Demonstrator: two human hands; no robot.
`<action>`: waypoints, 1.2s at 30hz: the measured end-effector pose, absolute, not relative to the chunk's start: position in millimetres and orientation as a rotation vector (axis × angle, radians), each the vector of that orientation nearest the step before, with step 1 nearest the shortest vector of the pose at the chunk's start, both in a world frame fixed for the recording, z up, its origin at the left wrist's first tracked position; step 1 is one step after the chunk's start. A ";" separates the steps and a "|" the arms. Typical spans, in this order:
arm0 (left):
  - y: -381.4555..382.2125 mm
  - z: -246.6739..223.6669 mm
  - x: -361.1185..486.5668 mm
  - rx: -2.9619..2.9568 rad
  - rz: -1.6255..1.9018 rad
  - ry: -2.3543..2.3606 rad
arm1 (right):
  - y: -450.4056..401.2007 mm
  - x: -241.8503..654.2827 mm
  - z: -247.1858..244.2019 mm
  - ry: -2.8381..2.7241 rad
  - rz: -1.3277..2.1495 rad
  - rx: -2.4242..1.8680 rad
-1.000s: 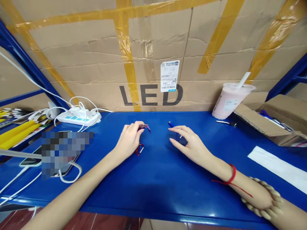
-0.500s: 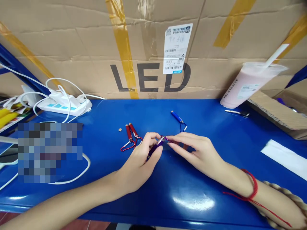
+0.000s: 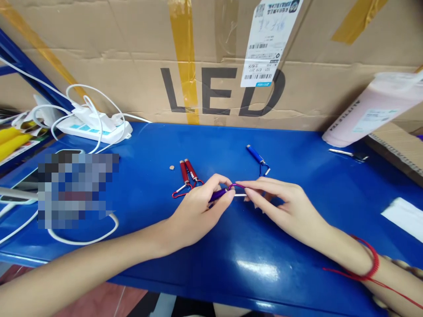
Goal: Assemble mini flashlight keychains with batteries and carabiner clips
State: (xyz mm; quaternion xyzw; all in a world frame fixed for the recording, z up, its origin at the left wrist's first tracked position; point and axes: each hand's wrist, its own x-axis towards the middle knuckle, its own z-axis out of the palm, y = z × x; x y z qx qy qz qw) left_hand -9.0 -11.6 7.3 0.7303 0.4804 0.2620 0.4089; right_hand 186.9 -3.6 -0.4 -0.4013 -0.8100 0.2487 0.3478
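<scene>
Our left fingers (image 3: pixel 220 193) pinch a purple torch (image 3: pixel 218 194) by its barrel, thumb on top and forefinger curled over the far side, so that the left hand (image 3: pixel 197 211) is closed on it just above the blue shelf (image 3: pixel 231 259). Our right fingers (image 3: pixel 251 188) are narrowed to a pinch on the purple clip (image 3: pixel 238 188) at the torch's end, forefinger stretched along it, the other fingers of the right hand (image 3: pixel 287 211) curled loosely beneath. The torch sits between both hands at the middle of the shelf, lying roughly level and pointing from left to right. Just beyond the left hand lie two red torches (image 3: pixel 187 172) side by side, touching, with red clips toward us. A small round disc (image 3: pixel 171 167) rests just left of them. A blue torch (image 3: pixel 256 155) lies beyond the right hand, apart from the rest. A red cord (image 3: pixel 370 264) circles our right wrist. Farther out, a white power strip (image 3: pixel 95 130) with cables sits at the back left, a pink cup (image 3: pixel 370 116) leans at the back right, and a cardboard box (image 3: pixel 132 53) marked LED stands behind the shelf.
</scene>
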 end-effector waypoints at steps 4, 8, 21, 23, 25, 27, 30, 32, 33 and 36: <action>-8.2 4.5 -7.9 1.925 0.632 1.236 | -2.5 187.1 -6.6 -2.183 0.722 -1.005; -6.4 -1.0 -6.7 2.029 0.596 1.269 | -5.0 190.2 -12.6 -2.322 0.544 -0.910; -5.5 -7.0 -7.2 2.279 0.544 1.263 | -8.5 188.2 -8.0 -2.547 0.136 -0.884; -5.8 -7.1 -6.9 2.291 0.559 1.259 | -7.3 187.7 -7.2 -2.535 0.127 -0.864; -6.6 -7.2 -6.6 2.300 0.581 1.239 | -6.6 187.0 -5.8 -2.508 0.116 -0.828; -7.8 -7.3 -6.2 2.297 0.599 1.213 | -6.6 186.2 -4.2 -2.471 0.086 -0.793; -10.0 -6.5 -5.6 2.251 0.605 1.183 | -7.2 185.9 -2.8 -2.433 0.034 -0.766; -11.3 -4.8 -5.1 2.193 0.617 1.157 | -7.5 186.8 -2.9 -2.418 0.018 -0.770; -11.7 -3.6 -4.9 2.154 0.628 1.147 | -7.3 187.6 -3.2 -2.404 0.014 -0.781; -12.3 0.5 -4.0 2.024 0.659 1.141 | -5.4 191.2 -4.5 -2.342 0.014 -0.851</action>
